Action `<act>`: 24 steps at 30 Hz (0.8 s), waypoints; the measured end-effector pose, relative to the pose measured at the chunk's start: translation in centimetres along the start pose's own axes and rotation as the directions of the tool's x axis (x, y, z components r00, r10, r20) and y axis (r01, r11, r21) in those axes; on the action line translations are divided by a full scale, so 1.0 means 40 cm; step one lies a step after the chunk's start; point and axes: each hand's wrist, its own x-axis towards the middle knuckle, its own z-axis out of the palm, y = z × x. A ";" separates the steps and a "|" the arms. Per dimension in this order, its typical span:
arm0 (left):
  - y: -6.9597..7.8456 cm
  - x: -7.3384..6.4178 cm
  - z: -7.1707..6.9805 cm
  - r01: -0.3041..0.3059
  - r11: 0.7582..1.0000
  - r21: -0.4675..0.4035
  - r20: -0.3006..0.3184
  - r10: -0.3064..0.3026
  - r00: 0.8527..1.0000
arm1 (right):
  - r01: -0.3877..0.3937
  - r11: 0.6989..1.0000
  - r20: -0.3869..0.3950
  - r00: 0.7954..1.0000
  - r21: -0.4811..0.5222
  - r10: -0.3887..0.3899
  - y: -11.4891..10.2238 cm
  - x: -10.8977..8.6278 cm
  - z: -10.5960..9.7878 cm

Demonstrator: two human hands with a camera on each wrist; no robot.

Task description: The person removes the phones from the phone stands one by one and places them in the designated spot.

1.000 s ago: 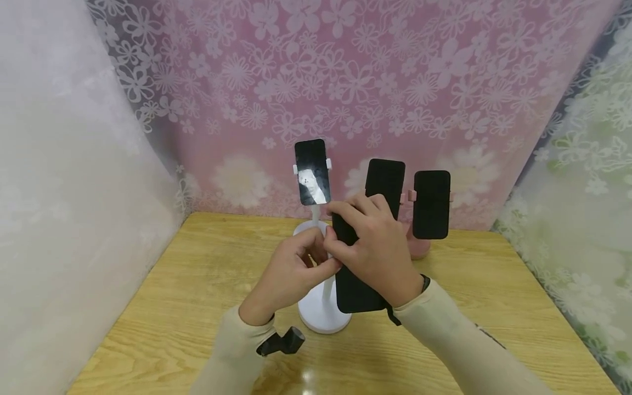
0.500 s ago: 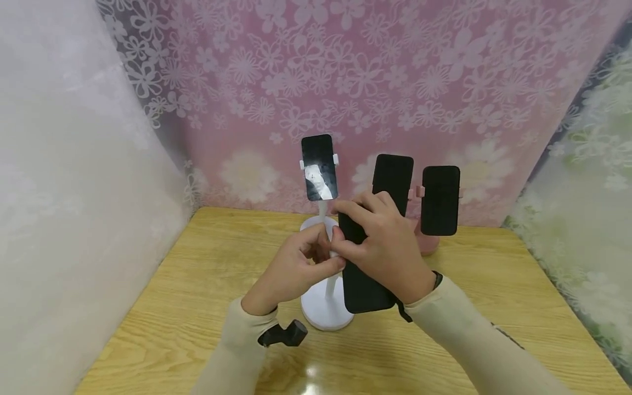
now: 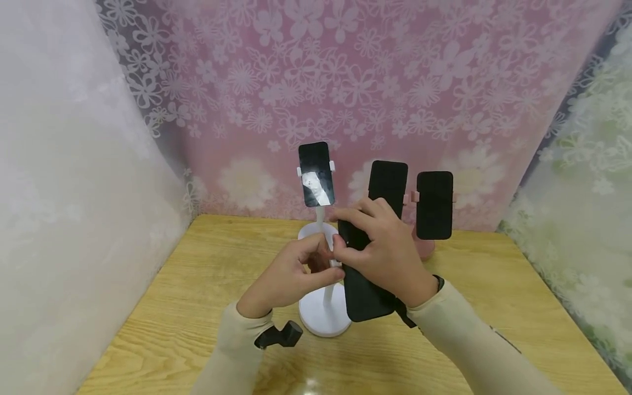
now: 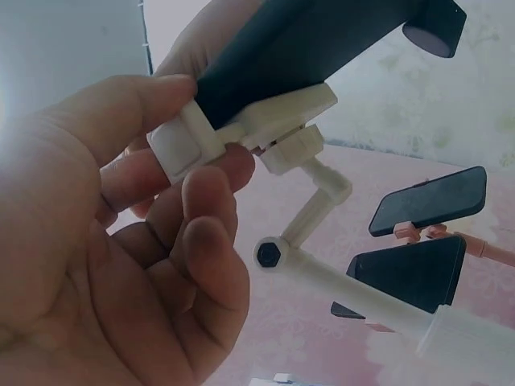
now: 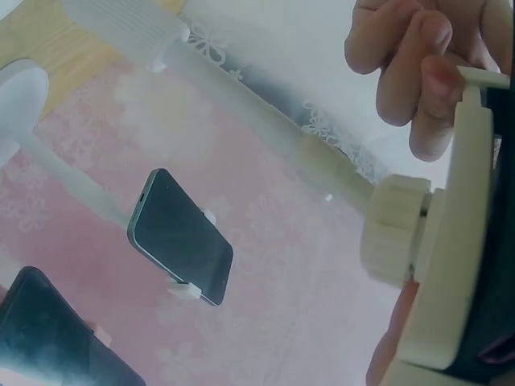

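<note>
A black phone lies slanted against the clamp of a white phone stand at the front of the group. My right hand spans that phone from above, fingers over its far end and thumb on its left side. My left hand pinches the clamp's white end piece at the phone's left edge, between thumb and fingers. In the right wrist view, the clamp's back and its round knob show beside the phone. The phone's far edge is hidden under my right hand.
Behind, another white stand holds a phone upright. To the right, two phones, one partly covered and one in full view, sit in pink holders. A floral cloth hangs behind the wooden table.
The head view has shifted slightly. More of the clamp's white end piece shows between my left thumb and index finger. Both hands stay at the phone and clamp.
</note>
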 end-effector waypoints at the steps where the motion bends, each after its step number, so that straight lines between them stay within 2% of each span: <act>1: 0.000 0.000 -0.001 -0.006 1.000 0.008 0.005 0.006 1.000 | -0.003 1.000 0.002 1.000 0.014 0.003 0.000 0.000 -0.002; 8: 0.005 0.002 -0.002 -0.008 0.999 0.040 0.016 0.007 1.000 | -0.009 0.996 -0.017 1.000 0.083 0.010 0.003 -0.004 -0.008; 13: 0.003 -0.001 0.000 0.000 1.000 0.026 0.010 0.000 1.000 | -0.003 0.993 -0.038 0.999 0.122 0.008 0.008 -0.008 -0.004; 19: -0.007 -0.002 0.005 0.000 1.000 0.031 -0.015 0.000 1.000 | -0.025 0.989 -0.039 0.999 0.148 0.031 0.011 -0.012 0.001; 24: -0.006 0.005 0.006 0.011 0.997 0.074 -0.067 -0.006 0.998 | -0.040 0.986 -0.037 0.998 0.160 0.047 0.008 -0.007 0.001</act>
